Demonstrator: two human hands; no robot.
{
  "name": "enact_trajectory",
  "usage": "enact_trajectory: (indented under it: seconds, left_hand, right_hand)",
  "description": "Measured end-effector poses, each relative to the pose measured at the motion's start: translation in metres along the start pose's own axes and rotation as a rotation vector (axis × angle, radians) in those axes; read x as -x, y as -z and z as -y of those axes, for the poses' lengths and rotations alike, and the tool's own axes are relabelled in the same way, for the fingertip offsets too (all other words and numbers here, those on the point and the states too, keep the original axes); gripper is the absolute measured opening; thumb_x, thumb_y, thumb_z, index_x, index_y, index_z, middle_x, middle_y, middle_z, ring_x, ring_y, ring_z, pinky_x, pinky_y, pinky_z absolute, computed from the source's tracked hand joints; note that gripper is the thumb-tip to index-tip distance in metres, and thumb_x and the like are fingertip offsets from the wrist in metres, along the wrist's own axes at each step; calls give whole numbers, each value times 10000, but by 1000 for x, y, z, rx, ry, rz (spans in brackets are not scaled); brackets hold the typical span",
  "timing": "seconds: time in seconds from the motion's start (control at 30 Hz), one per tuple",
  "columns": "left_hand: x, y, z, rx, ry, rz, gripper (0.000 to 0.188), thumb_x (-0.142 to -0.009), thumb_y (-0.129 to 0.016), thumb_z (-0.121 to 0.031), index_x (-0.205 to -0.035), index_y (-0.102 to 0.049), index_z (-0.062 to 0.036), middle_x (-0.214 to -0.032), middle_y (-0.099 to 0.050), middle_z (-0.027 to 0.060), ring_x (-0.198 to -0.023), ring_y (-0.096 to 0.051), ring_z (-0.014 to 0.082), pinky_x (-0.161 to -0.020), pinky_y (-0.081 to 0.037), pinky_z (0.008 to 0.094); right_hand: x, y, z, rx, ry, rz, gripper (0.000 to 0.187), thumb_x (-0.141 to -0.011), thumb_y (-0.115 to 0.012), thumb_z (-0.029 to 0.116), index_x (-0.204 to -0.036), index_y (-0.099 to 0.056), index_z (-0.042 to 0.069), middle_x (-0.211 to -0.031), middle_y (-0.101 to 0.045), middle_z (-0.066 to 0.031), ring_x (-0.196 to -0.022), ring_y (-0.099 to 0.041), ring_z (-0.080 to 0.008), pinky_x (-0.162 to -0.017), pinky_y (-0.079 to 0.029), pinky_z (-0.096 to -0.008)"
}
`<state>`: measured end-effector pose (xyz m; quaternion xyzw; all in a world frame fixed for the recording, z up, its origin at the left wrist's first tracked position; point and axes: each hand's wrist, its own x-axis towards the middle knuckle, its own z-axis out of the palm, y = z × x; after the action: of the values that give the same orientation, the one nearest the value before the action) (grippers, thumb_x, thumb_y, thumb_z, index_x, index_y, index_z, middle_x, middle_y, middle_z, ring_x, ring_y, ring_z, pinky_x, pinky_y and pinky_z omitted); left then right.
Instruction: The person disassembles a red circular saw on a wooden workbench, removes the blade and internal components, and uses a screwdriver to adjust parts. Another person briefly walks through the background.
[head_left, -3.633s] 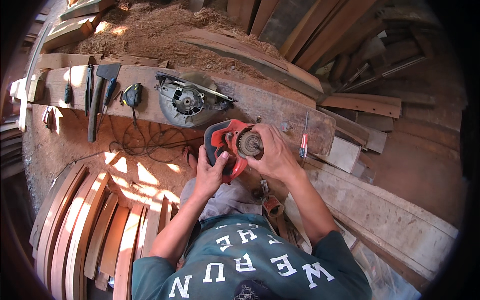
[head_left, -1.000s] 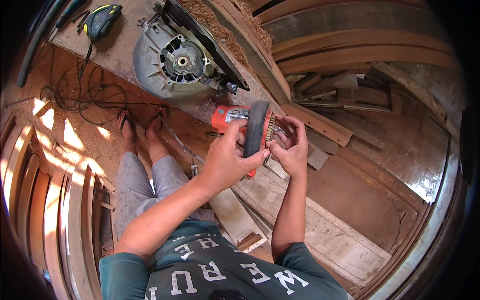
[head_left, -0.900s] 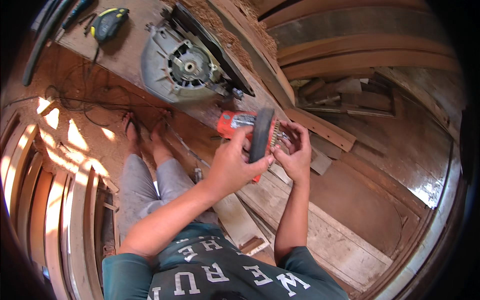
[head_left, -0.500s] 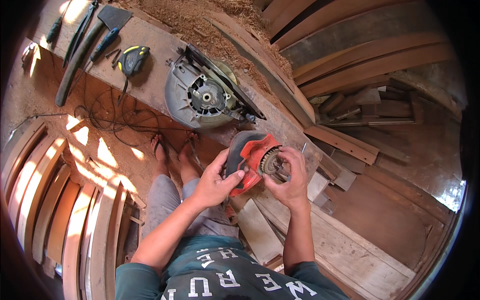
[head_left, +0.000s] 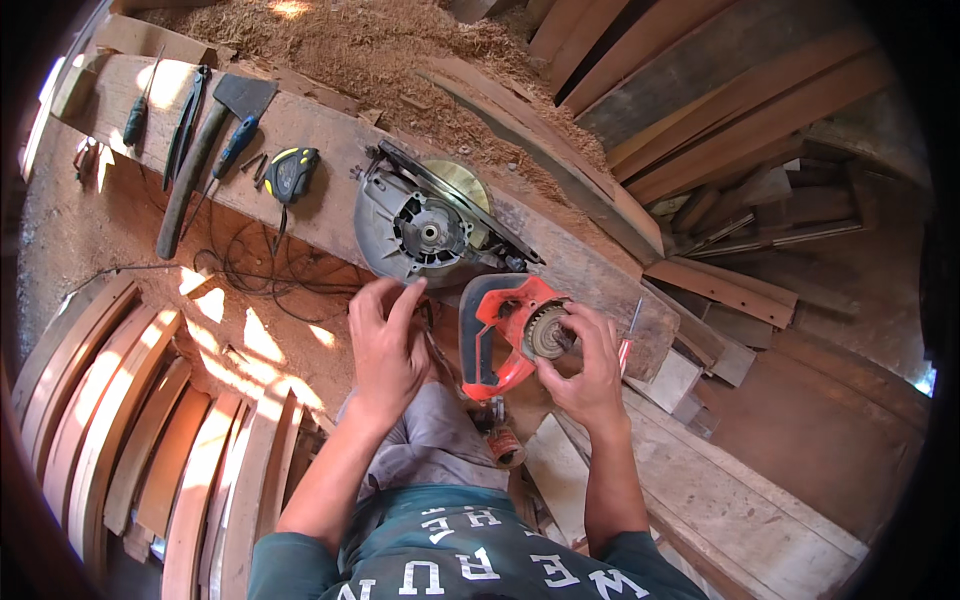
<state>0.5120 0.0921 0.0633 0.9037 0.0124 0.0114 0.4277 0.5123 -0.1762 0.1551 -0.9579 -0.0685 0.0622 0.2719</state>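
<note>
The red and black saw handle housing [head_left: 508, 372] is in my right hand [head_left: 592, 365], whose fingers and thumb close round its right end. A round toothed metal part [head_left: 546, 330] shows at that end, partly covered by my fingers. My left hand [head_left: 384, 338] is raised to the left of the housing, apart from it, with thumb and fingers apart and nothing seen in them. Just beyond both hands, the grey circular saw body [head_left: 385, 225] rests on the wooden plank [head_left: 330, 230], its round hub opening facing up.
On the plank's left lie an axe [head_left: 190, 180], a blue screwdriver [head_left: 234, 146], pliers [head_left: 186, 125] and a yellow-black tape measure [head_left: 290, 173]. A thin-shafted screwdriver [head_left: 636, 320] is right of my right hand. A dark cable [head_left: 240, 270] coils below. Curved boards [head_left: 150, 440] stand left; sawdust [head_left: 370, 60] piles beyond.
My left hand has let go of the housing and moved left. My right hand keeps its hold, and the handle has turned more upright. The whole view has shifted slightly.
</note>
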Motion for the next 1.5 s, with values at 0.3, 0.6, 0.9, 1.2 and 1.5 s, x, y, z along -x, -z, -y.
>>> enact_trajectory:
  seconds: [0.3,0.6,0.9,1.2,1.5]
  left_hand:
    - [-52,1,17,-484,-193,104,711,-824,-763,-87,-1499,-676,-292,-1686,-408,154,-1592,-302,461,-1248,-244,725]
    - [-49,-4,14,-556,-151,116,730,-878,-629,0,-1533,-654,-323,-1729,-376,148,-1629,-259,471,-1264,-192,764]
    - [-46,-11,13,-537,-95,120,832,-828,-703,-13,-1582,-600,-348,-1741,-353,167,-1630,-255,479,-1261,-198,766]
    - [-37,1,11,-434,-56,104,820,-825,-709,-2,-1591,-591,-270,-1735,-360,180,-1625,-261,490,-1265,-213,745]
    - [14,29,35,-262,61,127,613,-925,-657,34,-1518,-616,-120,-1659,-446,209,-1571,-344,511,-1268,-256,691]
  right_hand:
    - [-2,1,-2,-22,-10,6,671,-721,-918,54,-1325,-628,26,-1397,-642,-209,-1244,-621,-435,-1056,-522,-517]
    - [-2,2,-2,-26,-27,20,684,-722,-920,56,-1345,-641,23,-1408,-632,-198,-1255,-612,-423,-1077,-509,-513]
    - [-1,3,-3,-35,-40,33,680,-732,-915,53,-1356,-647,22,-1423,-623,-195,-1270,-608,-427,-1085,-514,-513]
    - [-3,5,1,-24,-20,46,673,-749,-903,50,-1367,-640,17,-1418,-618,-206,-1266,-605,-436,-1079,-511,-514]
    - [-31,12,48,56,28,-110,462,-812,-877,76,-1242,-716,25,-1208,-687,-155,-1073,-665,-390,-950,-543,-507]
